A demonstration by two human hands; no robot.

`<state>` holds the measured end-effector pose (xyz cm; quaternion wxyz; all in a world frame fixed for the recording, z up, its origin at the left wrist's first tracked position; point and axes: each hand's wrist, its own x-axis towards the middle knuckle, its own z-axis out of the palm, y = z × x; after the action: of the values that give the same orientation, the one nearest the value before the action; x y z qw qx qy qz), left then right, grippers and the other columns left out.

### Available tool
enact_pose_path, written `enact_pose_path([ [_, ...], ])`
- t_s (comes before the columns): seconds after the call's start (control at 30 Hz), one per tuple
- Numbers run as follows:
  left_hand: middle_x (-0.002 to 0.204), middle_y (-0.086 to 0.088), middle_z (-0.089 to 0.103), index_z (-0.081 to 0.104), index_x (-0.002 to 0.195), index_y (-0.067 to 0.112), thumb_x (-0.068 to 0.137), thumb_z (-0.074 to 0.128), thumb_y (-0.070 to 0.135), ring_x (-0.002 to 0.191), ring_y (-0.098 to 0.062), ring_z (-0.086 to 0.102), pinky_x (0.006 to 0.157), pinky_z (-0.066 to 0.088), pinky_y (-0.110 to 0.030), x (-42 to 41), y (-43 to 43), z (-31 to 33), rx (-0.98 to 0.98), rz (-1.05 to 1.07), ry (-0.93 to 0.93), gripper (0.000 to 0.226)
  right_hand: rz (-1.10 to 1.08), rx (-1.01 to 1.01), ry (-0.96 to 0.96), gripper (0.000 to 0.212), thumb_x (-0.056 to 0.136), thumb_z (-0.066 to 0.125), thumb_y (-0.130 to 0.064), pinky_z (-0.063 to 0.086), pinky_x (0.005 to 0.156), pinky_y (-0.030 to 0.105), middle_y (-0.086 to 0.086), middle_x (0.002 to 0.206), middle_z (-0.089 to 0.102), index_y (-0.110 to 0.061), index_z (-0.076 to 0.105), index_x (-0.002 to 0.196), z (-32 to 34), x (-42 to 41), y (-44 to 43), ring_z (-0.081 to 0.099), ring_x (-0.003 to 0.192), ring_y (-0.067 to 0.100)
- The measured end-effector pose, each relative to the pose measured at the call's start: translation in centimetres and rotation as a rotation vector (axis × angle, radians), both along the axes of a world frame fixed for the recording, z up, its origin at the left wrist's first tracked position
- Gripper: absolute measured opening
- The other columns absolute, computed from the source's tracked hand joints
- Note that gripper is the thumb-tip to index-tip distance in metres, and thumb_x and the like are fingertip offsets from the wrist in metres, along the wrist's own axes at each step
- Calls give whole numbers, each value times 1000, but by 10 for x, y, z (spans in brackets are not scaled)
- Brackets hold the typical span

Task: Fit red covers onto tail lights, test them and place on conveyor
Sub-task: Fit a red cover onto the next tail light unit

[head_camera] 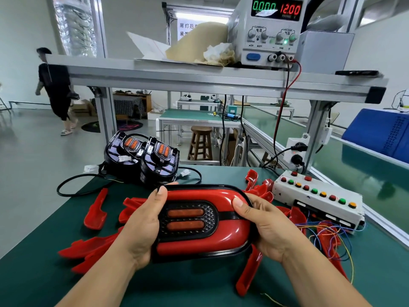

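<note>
OK, the oval black-rimmed tail light with glossy red covers fitted (199,218) is off the surface, held just above the dark green matted desk (44,273), middle of the near edge. Left hand (141,224) is on its left end, right hand (263,224) on its right end. Each grip is clamped round the housing, thumbs on the red face.

Desk:
- Loose red plastic covers (96,210) are scattered under the light and to both sides.
- Two bare black tail-light housings with orange lenses (141,158) sit side by side at the far edge, touching, with black cables and white plugs trailing.
- A white rectangular button box with red, green and yellow buttons (318,196) is at the right, with thin coloured wires (332,235) spilling from its front.

Room:
- An aluminium-profile shelf (199,78) runs overhead.
- On it is a grey bench power supply (270,29) reading 0.000 and 12.00. Its red and black leads drop down by the right post, and cardboard and crumpled paper lie beside it.
- A green conveyor belt (365,173) runs along the right, with a blue plastic crate (380,134) by it.
- Beyond are a wooden stool (201,142), more green-topped benches and a glossy grey floor.
- A person in black (55,85) is at far left.
</note>
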<state>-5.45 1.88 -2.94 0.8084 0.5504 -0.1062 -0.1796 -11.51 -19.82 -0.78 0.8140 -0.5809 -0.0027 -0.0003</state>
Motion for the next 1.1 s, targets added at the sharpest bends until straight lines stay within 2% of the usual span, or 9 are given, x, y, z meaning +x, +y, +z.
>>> enact_pose_path([
  [0.07,105,-22,73,62,123,24,87,42,60,90,-42,72,64,59,-48,-1,-3,-2,16,55,-51,55,-26,-7,0,46,76,70,-17,58,80,41,25,108,69,2,63,117,0,0,3,68,88,32],
  [0.2,104,-22,73,63,122,15,99,34,55,89,-41,72,62,60,-47,0,-3,-2,56,101,-21,55,-6,-20,25,44,74,72,-25,60,77,40,24,107,70,-1,68,111,0,0,4,70,86,31],
  [0.3,100,-21,74,77,100,14,100,33,55,85,-38,74,57,59,-46,2,0,1,85,104,51,61,57,12,53,39,82,62,-39,60,78,42,21,104,72,-6,76,100,2,-1,-1,72,87,29],
  [0.4,97,-21,75,80,89,16,98,37,58,83,-36,74,57,59,-46,4,1,3,68,86,110,60,75,72,79,42,84,57,-41,59,70,38,18,101,73,-7,77,98,2,0,-6,73,84,29],
  [0.53,105,-24,73,79,96,13,96,37,60,90,-39,73,64,59,-49,6,2,3,22,57,122,62,55,29,93,33,81,63,-33,60,70,38,19,98,74,-7,78,94,-2,3,-4,73,80,27],
  [0.63,109,-24,71,77,105,18,92,34,69,94,-40,71,69,59,-50,6,3,5,-1,37,95,69,52,31,68,29,79,64,-29,61,68,36,19,93,74,-6,78,90,-5,5,-3,73,76,26],
  [0.73,108,-23,72,77,105,20,87,35,73,94,-40,72,68,59,-50,5,3,5,-13,21,87,71,51,50,39,27,77,64,-27,61,65,35,18,87,74,-6,79,86,-8,6,-1,73,72,25],
  [0.93,105,-21,73,78,102,18,80,47,69,91,-38,73,66,59,-50,0,0,7,7,-8,70,63,-5,43,25,24,75,66,-25,59,61,34,17,83,74,-5,78,84,-8,7,0,72,68,25],
  [1.1,103,-22,73,66,117,17,94,50,54,87,-40,73,62,58,-51,0,1,8,-1,38,63,46,-2,28,30,24,77,66,-26,59,63,35,18,87,74,-6,78,84,-6,5,0,72,72,26],
])
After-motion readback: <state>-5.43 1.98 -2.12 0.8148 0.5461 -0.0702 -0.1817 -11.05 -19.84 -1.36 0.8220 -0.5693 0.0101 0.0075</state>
